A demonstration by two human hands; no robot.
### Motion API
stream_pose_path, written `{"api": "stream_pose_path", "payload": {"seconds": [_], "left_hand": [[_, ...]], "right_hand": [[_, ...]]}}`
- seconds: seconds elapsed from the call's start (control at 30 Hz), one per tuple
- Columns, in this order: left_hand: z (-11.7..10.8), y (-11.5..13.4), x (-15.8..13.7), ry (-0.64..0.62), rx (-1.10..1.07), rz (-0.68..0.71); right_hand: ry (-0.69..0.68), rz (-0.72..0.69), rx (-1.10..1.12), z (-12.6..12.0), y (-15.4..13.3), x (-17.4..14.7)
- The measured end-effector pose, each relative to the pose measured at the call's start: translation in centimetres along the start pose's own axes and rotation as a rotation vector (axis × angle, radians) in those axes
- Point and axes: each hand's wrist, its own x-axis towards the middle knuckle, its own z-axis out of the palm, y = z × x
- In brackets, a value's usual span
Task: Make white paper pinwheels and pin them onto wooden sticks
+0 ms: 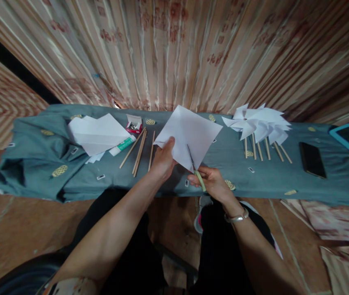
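Paper (pixel 194 129) pinched by L hand (pixel 163 159) at its 8 o'clock; R hand (pixel 214 182) clamps scissors (pixel 199 180) at 6, prob. cutting; next snip needs steadiness.

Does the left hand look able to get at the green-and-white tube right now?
Probably yes, but the left hand would likely have to release the white paper first. Low wooden sticks lie between; nothing appears to cover the green-and-white tube.

Paper (pixel 193 129) wht; scissors hndl (pixel 199 180) lt-grn; cloth (pixel 223 157) grey-grn, ylw pineapples (pixel 60 171).
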Motion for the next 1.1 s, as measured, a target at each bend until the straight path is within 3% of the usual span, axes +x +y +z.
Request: {"api": "stream_pose_path", "payload": {"seconds": [1.1], "left_hand": [[-0.06, -0.18, -0.04, -0.006, -0.011, -0.001]], "right_hand": [[0.027, 0.004, 0.044, 0.19, -0.25, 0.16]]}}
